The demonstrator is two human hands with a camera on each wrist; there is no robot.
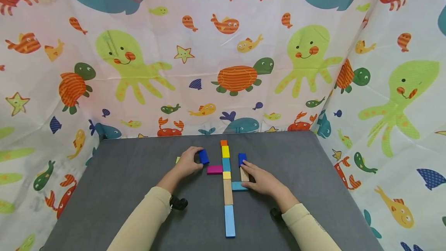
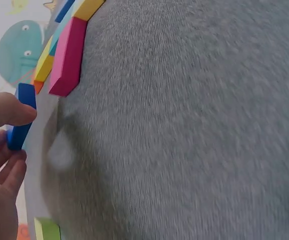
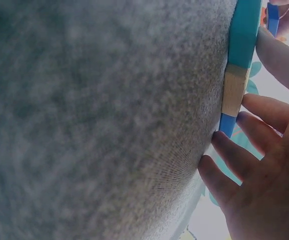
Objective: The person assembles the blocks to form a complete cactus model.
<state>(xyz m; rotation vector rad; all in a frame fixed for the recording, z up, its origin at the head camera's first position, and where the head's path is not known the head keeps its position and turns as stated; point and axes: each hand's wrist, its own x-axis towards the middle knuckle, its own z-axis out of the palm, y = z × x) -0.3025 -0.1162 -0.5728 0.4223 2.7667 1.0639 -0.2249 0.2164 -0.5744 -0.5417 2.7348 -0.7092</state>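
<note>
My left hand (image 1: 188,162) pinches a blue block (image 1: 203,157) between thumb and fingers; in the left wrist view that block (image 2: 22,116) is held above the grey cloth. Just right of it, a magenta block (image 1: 215,170) lies against a long column of blocks. My right hand (image 1: 261,179) has its fingers spread and fairly straight, fingertips along the outer side of a short branch. That branch is a teal block (image 1: 239,186), a plain wooden block (image 1: 244,174) and another blue block (image 1: 242,159). The thumb lies by the teal block.
The column runs from an orange block (image 1: 223,142) at the far end, through yellow, teal and plain wooden blocks, to a light blue block (image 1: 230,220) nearest me. A green block (image 2: 47,229) lies beside my left hand. A patterned curtain (image 1: 198,119) stands behind the grey table (image 1: 139,165).
</note>
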